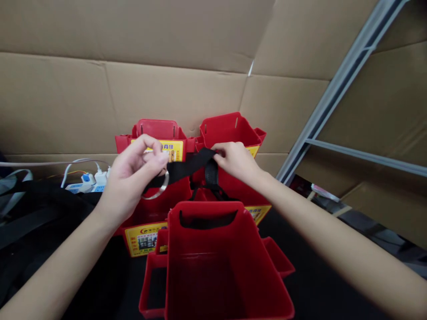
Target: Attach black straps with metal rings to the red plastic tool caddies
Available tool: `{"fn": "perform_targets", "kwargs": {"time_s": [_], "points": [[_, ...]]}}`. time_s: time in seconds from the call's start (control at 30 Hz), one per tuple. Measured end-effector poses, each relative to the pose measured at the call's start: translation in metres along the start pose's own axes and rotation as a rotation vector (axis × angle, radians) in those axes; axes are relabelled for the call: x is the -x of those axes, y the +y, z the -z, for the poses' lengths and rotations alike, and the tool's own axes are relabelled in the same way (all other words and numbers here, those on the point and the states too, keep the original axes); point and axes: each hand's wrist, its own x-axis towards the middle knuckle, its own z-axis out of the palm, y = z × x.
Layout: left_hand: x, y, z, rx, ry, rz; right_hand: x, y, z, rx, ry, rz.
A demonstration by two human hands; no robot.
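Observation:
My left hand (133, 175) is pinched on one end of a black webbing strap (188, 166), and a metal ring (158, 190) hangs on the strap just below its fingers. My right hand (235, 160) grips the strap's other end, where it folds down into a loop. Both hands are held above a tall red plastic bin (230, 266) that stands nearest to me. Behind the hands stand more red bins (227, 129) with yellow labels.
Cardboard sheets (167, 89) wall off the back and right. A grey metal shelf frame (333, 89) slants at the right. A white power strip (88, 182) with plugs lies at the left, beside black fabric (36, 209). The surface underneath is black.

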Motion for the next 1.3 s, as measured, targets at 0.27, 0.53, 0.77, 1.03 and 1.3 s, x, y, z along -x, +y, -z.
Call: {"fn": "perform_targets", "kwargs": {"time_s": [0.27,0.53,0.77,1.03,1.3], "points": [[-0.008,-0.036,-0.018,-0.287,-0.088,0.262,0.001,-0.064,0.021,-0.444,0.072,0.243],[-0.015,-0.036,-0.003,-0.005,0.174,0.280,0.037,-0.061,0.009,-0.497,-0.118,0.206],[-0.036,-0.041,0.040,0.340,0.480,0.271,0.065,-0.035,0.000,-0.476,-0.269,0.123],[-0.035,-0.035,0.036,0.099,0.365,0.312,0.058,-0.024,0.035,-0.436,-0.148,0.154],[-0.020,-0.022,0.026,-0.372,0.106,0.178,0.101,-0.075,0.070,-0.577,-0.681,0.539]]}}
